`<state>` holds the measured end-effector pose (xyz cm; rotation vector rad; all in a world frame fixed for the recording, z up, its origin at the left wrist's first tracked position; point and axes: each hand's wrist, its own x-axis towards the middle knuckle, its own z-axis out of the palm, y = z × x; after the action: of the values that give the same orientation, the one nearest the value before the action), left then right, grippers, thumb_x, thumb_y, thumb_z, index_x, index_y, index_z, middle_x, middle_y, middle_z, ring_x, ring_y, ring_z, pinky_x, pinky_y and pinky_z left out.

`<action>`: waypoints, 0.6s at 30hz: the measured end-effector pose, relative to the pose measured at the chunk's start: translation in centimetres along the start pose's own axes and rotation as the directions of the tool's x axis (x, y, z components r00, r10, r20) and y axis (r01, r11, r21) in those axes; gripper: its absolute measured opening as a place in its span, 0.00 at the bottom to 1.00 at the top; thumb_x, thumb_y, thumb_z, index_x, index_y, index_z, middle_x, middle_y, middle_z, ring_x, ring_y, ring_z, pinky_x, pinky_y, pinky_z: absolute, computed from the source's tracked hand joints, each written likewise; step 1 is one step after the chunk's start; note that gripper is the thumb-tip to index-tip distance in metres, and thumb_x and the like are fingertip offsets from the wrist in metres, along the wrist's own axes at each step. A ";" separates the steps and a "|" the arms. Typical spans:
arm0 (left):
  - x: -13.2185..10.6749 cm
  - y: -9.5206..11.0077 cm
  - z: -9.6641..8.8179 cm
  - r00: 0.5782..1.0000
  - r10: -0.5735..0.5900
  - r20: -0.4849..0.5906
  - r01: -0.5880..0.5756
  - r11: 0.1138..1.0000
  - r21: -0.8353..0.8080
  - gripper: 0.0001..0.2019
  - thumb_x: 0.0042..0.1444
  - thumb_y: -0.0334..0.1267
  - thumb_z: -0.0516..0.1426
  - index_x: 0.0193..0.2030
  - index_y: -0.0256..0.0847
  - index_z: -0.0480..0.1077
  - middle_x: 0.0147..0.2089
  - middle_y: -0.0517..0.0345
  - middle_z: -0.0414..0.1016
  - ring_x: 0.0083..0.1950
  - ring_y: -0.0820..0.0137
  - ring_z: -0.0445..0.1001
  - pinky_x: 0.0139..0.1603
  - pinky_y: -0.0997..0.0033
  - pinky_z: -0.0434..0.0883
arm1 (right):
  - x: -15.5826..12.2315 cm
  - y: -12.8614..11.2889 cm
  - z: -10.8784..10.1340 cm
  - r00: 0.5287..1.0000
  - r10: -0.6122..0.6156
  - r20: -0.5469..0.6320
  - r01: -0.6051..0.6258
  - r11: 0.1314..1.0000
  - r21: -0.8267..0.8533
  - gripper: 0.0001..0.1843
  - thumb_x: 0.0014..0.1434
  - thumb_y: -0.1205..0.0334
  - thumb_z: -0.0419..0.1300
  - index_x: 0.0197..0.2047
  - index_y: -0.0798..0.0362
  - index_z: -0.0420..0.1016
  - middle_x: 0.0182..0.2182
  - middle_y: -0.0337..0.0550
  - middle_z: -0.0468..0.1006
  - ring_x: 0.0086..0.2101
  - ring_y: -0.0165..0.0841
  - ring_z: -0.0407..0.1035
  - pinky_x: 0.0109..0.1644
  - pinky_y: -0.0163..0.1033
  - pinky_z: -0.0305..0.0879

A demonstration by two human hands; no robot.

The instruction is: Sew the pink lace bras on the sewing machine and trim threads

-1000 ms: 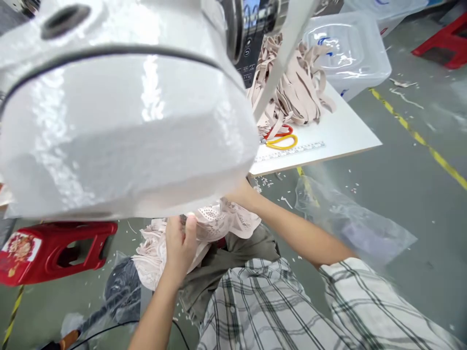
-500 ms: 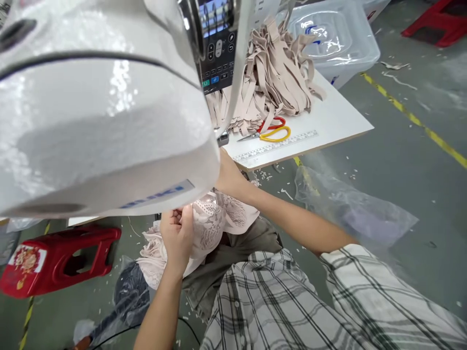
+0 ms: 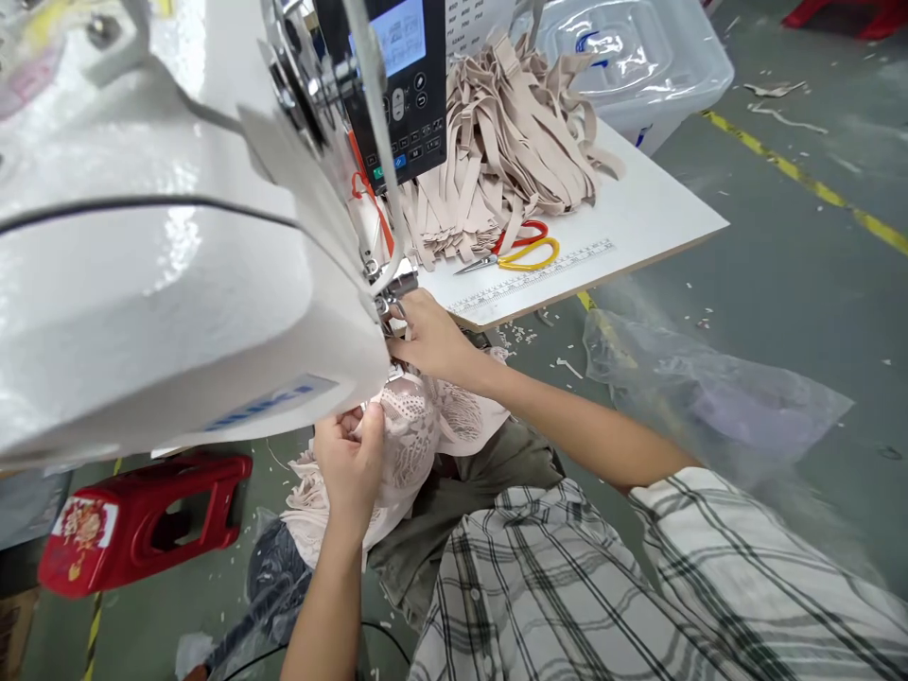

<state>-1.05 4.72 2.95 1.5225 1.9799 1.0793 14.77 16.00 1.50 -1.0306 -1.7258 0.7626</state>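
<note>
Head: JUKI label (image 3: 270, 403); lace (image 3: 411, 446) in left hand (image 3: 351, 462)

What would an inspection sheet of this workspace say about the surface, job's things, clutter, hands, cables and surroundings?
Surface: white tabletop bearing beige strips, scissors and a ruler.
Job's things: pale lace fabric at the sewing machine.
Clutter: small scraps and a clear plastic bag on the floor.
Hands: left hand pinches the lace fabric; right hand is beside the sewing machine, hold unclear.
Cables: black cable near the bottom edge.
Surroundings: red stool at left, lidded bin.
</note>
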 end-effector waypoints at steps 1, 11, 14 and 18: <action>0.1 -0.2 -0.2 1.000 -0.011 0.027 0.011 1.000 0.009 0.12 0.56 0.46 0.60 0.38 0.40 0.67 0.28 0.63 0.68 0.28 0.73 0.67 0.28 0.75 0.64 | 0.0 0.1 0.1 1.000 -0.003 0.000 0.003 1.000 -0.001 0.08 0.51 0.73 0.61 0.34 0.51 0.72 0.44 0.43 0.73 0.48 0.39 0.66 0.56 0.44 0.62; -3.8 -1.0 0.6 0.849 -0.038 0.528 0.133 0.981 -0.144 0.29 0.63 0.64 0.44 0.21 0.42 0.57 0.22 0.60 0.60 0.26 0.71 0.60 0.27 0.71 0.62 | -3.5 -2.4 -2.7 0.956 0.259 0.134 -0.292 0.839 0.458 0.06 0.62 0.57 0.57 0.36 0.50 0.68 0.39 0.41 0.75 0.36 0.32 0.69 0.40 0.41 0.67; -8.9 0.9 5.1 0.642 0.118 0.757 0.224 0.916 -0.333 0.28 0.61 0.64 0.48 0.26 0.40 0.64 0.27 0.58 0.65 0.29 0.71 0.64 0.29 0.72 0.66 | -6.7 -3.0 -7.7 0.863 0.454 0.221 -0.482 0.611 0.628 0.08 0.60 0.56 0.61 0.35 0.48 0.66 0.36 0.39 0.77 0.20 0.24 0.60 0.24 0.35 0.56; -12.1 0.4 9.0 0.384 0.231 0.894 0.252 0.905 -0.342 0.21 0.64 0.54 0.49 0.32 0.38 0.67 0.31 0.58 0.69 0.31 0.72 0.65 0.30 0.75 0.64 | -9.1 1.3 -14.0 0.696 0.691 -0.196 -0.487 0.655 0.578 0.12 0.51 0.70 0.64 0.32 0.47 0.65 0.28 0.39 0.73 0.16 0.19 0.48 0.21 0.36 0.40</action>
<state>9.48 -3.68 -3.72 1.3549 0.8400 0.3613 29.96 9.07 1.61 -1.3000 -0.7302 1.2327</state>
